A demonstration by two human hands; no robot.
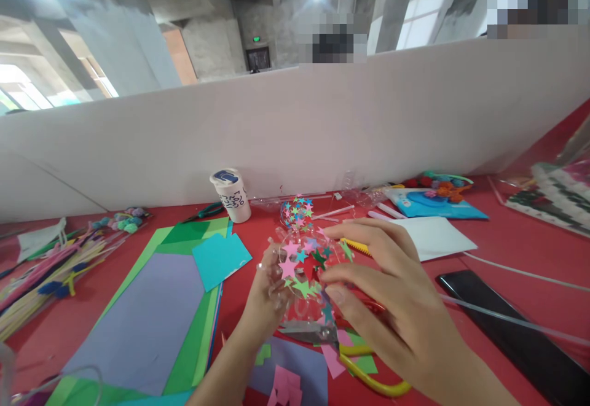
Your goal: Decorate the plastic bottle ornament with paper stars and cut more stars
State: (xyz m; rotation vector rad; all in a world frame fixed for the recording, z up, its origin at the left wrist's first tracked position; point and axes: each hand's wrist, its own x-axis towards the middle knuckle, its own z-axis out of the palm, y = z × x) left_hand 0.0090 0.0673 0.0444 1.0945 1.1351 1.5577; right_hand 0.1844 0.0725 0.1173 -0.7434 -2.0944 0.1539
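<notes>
My left hand is wrapped round the left side of a clear plastic container with colourful paper stars in it. Pink, green, blue and red stars show through its top. My right hand reaches over the container's right side, its fingers bent and apart, fingertips at the stars. I see nothing held between them. Just beyond stands a clear cup-like piece with more small stars. Below the container lie scissors with yellow handles, partly under my right hand, among pink paper scraps.
Purple and green sheets and a cyan card lie left. A white lidded cup stands behind them. Pipe cleaners lie far left. At right are white paper, a blue packet and a black phone-like slab. A white partition rises behind.
</notes>
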